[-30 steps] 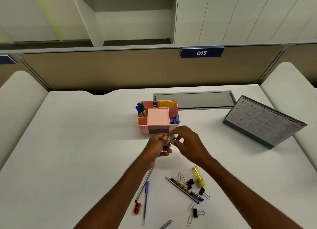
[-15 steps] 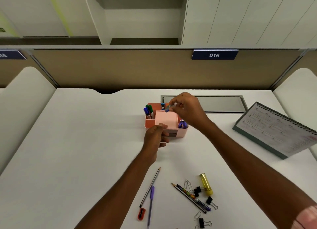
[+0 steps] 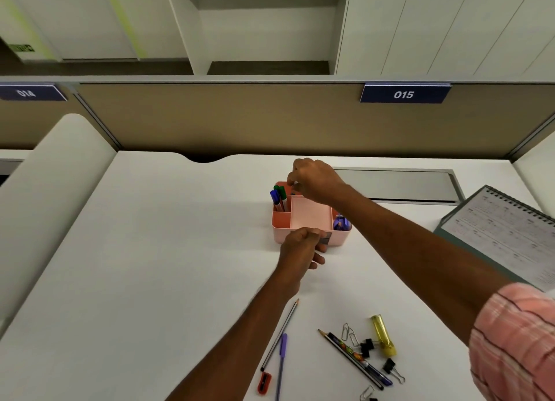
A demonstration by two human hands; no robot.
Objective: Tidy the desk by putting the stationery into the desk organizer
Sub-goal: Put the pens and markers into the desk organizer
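Desk (image 3: pixel 150 280): white surface, bounded at the rear by a tan partition (image 3: pixel 240 118) carrying a blue label reading 015 (image 3: pixel 404 94). A spiral-bound calendar (image 3: pixel 504 235) stands tilted at the right edge.

Desk organizer (image 3: pixel 277 233): pink, multi-compartment, positioned at the centre rear of the desk. Its left compartment holds blue and green markers (image 3: pixel 279 196), upright. Its right compartment holds purple items (image 3: pixel 342 223).

Right hand (image 3: pixel 316 179): positioned above the rear compartments of the organizer. The fingertips are drawn together and point down. Whether they pinch an item cannot be determined. A pink plaid sleeve (image 3: pixel 510 340) covers the upper arm.

Left hand (image 3: pixel 300 245): placed against the front wall of the organizer, thumb at the upper edge, fingers curled under the palm. Whether it actually grips the organizer cannot be determined.

Loose stationery on the near part of the desk, well apart from the organizer:
- grey pencil (image 3: pixel 280 333), with a purple pen (image 3: pixel 281 361) just beside it
- patterned pencil (image 3: pixel 348 354), lying alongside a blue pen (image 3: pixel 380 375)
- yellow highlighter (image 3: pixel 383 336)
- red sharpener (image 3: pixel 264 384), at the near end of the grey pencil
- black binder clips (image 3: pixel 367 346), near the highlighter
- paper clips (image 3: pixel 348 334), beside the patterned pencil
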